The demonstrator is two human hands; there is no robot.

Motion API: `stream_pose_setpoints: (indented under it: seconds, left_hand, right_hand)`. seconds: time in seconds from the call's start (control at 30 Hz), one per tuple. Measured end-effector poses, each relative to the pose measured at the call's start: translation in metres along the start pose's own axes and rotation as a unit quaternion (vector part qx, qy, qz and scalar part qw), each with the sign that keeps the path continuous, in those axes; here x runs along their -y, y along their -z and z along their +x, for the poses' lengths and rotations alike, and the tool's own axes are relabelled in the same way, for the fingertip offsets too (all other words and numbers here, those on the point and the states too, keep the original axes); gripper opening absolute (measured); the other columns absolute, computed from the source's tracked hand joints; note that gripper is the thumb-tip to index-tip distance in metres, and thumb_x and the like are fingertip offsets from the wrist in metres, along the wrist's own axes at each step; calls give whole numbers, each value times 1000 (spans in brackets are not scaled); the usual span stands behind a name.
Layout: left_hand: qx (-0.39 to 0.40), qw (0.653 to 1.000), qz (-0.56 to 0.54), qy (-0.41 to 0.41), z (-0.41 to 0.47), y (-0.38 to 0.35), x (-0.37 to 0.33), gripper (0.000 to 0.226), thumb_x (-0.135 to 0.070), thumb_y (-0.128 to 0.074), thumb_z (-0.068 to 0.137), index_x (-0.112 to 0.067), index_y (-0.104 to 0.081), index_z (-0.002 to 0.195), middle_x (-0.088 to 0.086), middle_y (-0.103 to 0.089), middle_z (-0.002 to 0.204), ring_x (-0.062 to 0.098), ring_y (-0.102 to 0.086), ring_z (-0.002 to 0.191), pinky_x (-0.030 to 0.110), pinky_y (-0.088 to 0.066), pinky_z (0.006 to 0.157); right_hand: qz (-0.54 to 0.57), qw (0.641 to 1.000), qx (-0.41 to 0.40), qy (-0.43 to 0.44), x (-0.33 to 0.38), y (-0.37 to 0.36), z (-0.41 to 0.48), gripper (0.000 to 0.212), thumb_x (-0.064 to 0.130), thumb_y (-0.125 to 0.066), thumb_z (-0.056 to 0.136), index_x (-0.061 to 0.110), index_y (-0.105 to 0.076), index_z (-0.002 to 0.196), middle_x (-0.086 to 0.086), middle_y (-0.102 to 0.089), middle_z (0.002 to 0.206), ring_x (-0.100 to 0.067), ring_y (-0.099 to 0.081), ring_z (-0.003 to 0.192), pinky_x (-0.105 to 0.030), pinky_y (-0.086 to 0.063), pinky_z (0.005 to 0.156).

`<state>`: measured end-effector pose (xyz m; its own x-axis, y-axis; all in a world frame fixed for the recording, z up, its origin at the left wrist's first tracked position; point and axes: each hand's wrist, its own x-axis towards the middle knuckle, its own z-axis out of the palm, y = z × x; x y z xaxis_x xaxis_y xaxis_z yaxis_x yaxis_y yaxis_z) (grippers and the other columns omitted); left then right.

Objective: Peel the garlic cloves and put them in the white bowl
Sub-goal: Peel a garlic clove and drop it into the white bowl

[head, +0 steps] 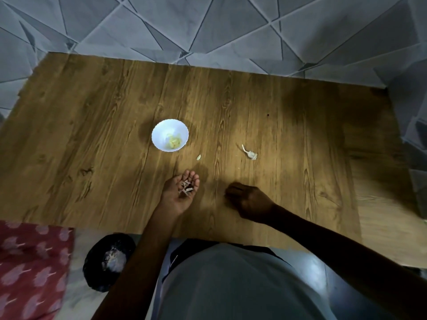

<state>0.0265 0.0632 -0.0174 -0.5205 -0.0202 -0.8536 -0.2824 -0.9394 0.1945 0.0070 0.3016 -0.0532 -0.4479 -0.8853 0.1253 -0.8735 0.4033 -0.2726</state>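
The bowl [161, 128] sits on the table [92, 116], with peeled cloves [174, 142] lying in it. Just off the bowl's near right side, a lone clove [198, 157] lies on the tabletop. Further right of the bowl, well apart from it, lies a garlic stump [250, 154]. Nearer the person than the bowl and a touch to its right, the left hand [179, 197] is palm up over the table with bits of skin [186, 188] in it. The right hand [248, 200] rests on the table further right again. Down off the table, nearer than the bowl and to its left, is a round container [108, 262], with a cloth [30, 269] further left.
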Motion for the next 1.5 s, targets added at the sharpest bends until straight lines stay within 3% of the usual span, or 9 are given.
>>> stream_pose_setpoints:
  seconds: [0.2, 0.4, 0.6, 0.77, 0.9, 0.97, 1.1, 1.33, 1.5]
  left_hand:
    - [-1, 1000, 5, -2, -3, 1, 7, 32, -15, -35, 102, -4, -61, 88, 12, -70, 70, 23, -62, 81, 30, -59, 55]
    - [2, 1000, 5, 13, -4, -3, 13, 34, -17, -35, 103, -3, -62, 89, 12, -70, 68, 23, -62, 81, 31, -59, 56]
    - [9, 1000, 13, 20, -4, -9, 21, 32, -15, -37, 102, -4, -63, 89, 12, -71, 71, 23, -63, 82, 30, -60, 59]
    - [3, 1000, 16, 21, -5, -11, 24, 32, -15, -36, 103, -4, -63, 90, 11, -70, 75, 22, -63, 82, 30, -59, 59]
    - [3, 1000, 9, 19, -7, -7, 22, 32, -16, -36, 103, -4, -63, 91, 12, -68, 81, 23, -63, 83, 32, -60, 58]
    - [3, 1000, 3, 19, -9, -5, 21, 32, -16, -36, 103, -3, -63, 90, 12, -69, 78, 24, -63, 84, 32, -60, 58]
    - [-5, 1000, -5, 16, -11, -1, 17, 33, -16, -35, 103, -4, -62, 89, 12, -70, 68, 23, -61, 83, 31, -59, 56]
    - [-14, 1000, -5, 21, -11, 1, 18, 33, -16, -36, 103, -4, -62, 89, 12, -68, 79, 23, -62, 83, 31, -59, 58]
    - [-16, 1000, 5, 24, -10, 0, 21, 31, -16, -36, 103, -4, -62, 91, 11, -66, 87, 22, -63, 82, 29, -58, 62]
  right_hand:
    - [-41, 962, -14, -271, -15, 9, 37, 49, -8, -71, 76, -2, -61, 124, -22, -62, 123, -39, -59, 116, -45, -56, 90]
    - [-32, 969, 4, -245, 28, -1, 13, 43, -2, -82, 68, -3, -67, 109, -18, -65, 107, -30, -63, 87, -37, -58, 65]
    - [54, 912, -84, -397, 29, -1, -5, 43, -10, -59, 79, -3, -62, 121, -18, -61, 120, -32, -61, 100, -34, -57, 75]
    - [-18, 933, -37, -359, 58, -17, 12, 46, -3, -81, 65, -8, -65, 108, -22, -60, 102, -35, -60, 83, -40, -58, 64]
    - [42, 936, -33, -347, 65, -15, 27, 47, -4, -74, 73, -1, -63, 119, -18, -60, 114, -32, -60, 96, -36, -56, 72]
    - [114, 916, -65, -378, 61, -8, 26, 42, -5, -61, 84, 4, -61, 125, -12, -60, 121, -24, -59, 103, -25, -53, 81]
    - [163, 879, -107, -436, 41, 3, 14, 33, -5, -56, 91, 9, -66, 118, -3, -62, 109, -9, -58, 86, -6, -39, 63]
    - [133, 934, -66, -324, 31, -7, 9, 20, 9, -66, 90, 10, -70, 110, -8, -64, 117, -21, -62, 105, -30, -52, 91]
    - [107, 948, -63, -294, 23, -9, 10, 16, 4, -68, 85, 12, -72, 98, -7, -68, 106, -24, -65, 98, -39, -56, 84]
